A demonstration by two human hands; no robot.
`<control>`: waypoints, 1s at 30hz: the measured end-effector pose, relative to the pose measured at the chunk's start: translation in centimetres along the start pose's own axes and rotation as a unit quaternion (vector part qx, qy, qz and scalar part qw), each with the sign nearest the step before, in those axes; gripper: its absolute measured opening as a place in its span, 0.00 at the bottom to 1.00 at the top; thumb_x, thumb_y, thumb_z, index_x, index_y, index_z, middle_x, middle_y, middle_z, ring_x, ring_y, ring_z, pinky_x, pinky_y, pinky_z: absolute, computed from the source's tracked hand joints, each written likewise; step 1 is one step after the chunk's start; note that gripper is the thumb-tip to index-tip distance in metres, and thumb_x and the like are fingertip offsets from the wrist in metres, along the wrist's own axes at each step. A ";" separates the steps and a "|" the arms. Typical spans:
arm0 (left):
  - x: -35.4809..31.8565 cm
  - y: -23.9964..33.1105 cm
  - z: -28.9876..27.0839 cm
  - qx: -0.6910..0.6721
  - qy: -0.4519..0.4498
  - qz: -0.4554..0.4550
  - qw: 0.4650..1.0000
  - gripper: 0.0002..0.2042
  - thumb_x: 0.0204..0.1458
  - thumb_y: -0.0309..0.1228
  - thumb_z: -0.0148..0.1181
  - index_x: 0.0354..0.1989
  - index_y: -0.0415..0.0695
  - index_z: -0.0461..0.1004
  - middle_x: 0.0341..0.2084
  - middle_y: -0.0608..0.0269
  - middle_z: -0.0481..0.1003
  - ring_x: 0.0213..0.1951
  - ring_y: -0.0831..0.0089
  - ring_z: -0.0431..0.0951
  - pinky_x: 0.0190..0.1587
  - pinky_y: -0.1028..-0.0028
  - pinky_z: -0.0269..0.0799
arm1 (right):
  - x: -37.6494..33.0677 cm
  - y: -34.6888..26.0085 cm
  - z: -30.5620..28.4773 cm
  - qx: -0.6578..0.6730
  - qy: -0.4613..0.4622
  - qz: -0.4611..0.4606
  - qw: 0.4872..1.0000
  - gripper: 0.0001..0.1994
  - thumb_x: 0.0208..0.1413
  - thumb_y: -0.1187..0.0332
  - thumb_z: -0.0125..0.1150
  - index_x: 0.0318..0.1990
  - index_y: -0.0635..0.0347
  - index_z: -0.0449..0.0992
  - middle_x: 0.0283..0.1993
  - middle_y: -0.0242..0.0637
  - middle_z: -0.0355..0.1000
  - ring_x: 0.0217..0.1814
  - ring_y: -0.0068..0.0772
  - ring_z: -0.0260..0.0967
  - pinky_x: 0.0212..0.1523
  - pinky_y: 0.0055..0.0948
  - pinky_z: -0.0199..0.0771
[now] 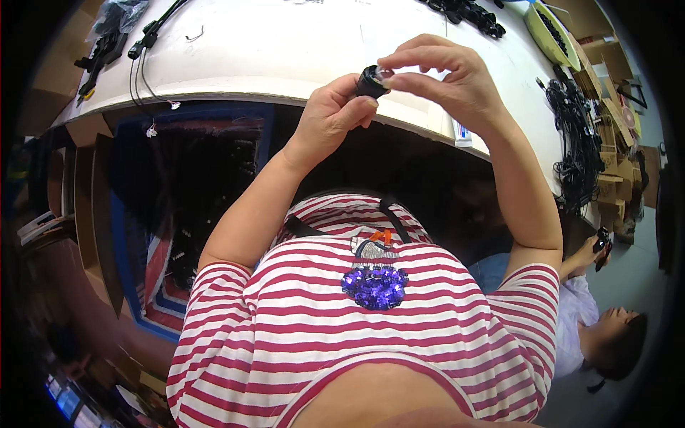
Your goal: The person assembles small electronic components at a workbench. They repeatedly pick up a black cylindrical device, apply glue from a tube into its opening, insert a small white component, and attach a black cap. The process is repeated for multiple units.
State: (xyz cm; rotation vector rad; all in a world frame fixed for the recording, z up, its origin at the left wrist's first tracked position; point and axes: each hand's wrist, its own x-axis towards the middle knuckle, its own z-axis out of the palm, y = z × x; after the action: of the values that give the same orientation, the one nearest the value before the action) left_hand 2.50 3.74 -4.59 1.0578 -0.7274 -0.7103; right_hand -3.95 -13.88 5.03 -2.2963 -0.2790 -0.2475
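Note:
My left hand point(327, 114) is closed round a short black cylindrical housing point(369, 85), held above the front edge of the white table. My right hand point(453, 78) pinches a small transparent round piece, lens-like, point(384, 73) between thumb and forefinger at the right end of the housing. The piece touches or nearly touches the rim; which of the two I cannot tell. The other fingers of my right hand are loosely bent above it.
Black flashlight-like parts with thin wires point(137, 48) lie at the table's left. Bundled black cables point(574, 135) and a yellow-green bowl of small dark parts point(536, 32) are on the right. A blue-rimmed bin point(123, 214) stands below left. Another person point(571, 321) sits at right.

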 end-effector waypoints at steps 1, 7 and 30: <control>0.1 0.1 0.3 0.005 0.000 0.005 1.000 0.11 0.54 0.35 0.53 0.40 0.40 0.71 0.20 0.72 0.67 0.23 0.86 0.64 0.27 0.86 0.60 | -0.2 -0.1 0.0 0.012 -0.007 0.014 1.000 0.10 0.45 0.70 0.64 0.38 0.57 0.78 0.35 0.31 0.73 0.33 0.17 0.66 0.31 0.17 0.63; 0.6 0.0 1.4 0.066 -0.006 -0.026 0.997 0.07 0.51 0.29 0.53 0.36 0.39 0.71 0.19 0.71 0.68 0.24 0.84 0.66 0.29 0.83 0.63 | -1.6 0.3 -0.4 0.104 0.005 0.061 0.993 0.09 0.44 0.69 0.65 0.35 0.57 0.80 0.33 0.31 0.75 0.29 0.17 0.63 0.28 0.17 0.61; 0.1 0.9 0.4 0.008 0.011 -0.018 1.000 0.17 0.52 0.38 0.54 0.43 0.38 0.70 0.17 0.70 0.65 0.20 0.85 0.58 0.23 0.85 0.53 | 6.3 16.6 -5.9 -0.431 0.087 0.276 0.855 0.13 0.48 0.59 0.55 0.41 0.48 0.77 0.41 0.33 0.73 0.44 0.38 0.70 0.45 0.35 0.69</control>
State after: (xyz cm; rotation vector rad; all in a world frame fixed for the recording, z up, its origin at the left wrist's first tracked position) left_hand 2.39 3.77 -3.61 1.0944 -0.6972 -0.7237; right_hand 6.15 -28.47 -0.90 -3.0689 0.7386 -0.3170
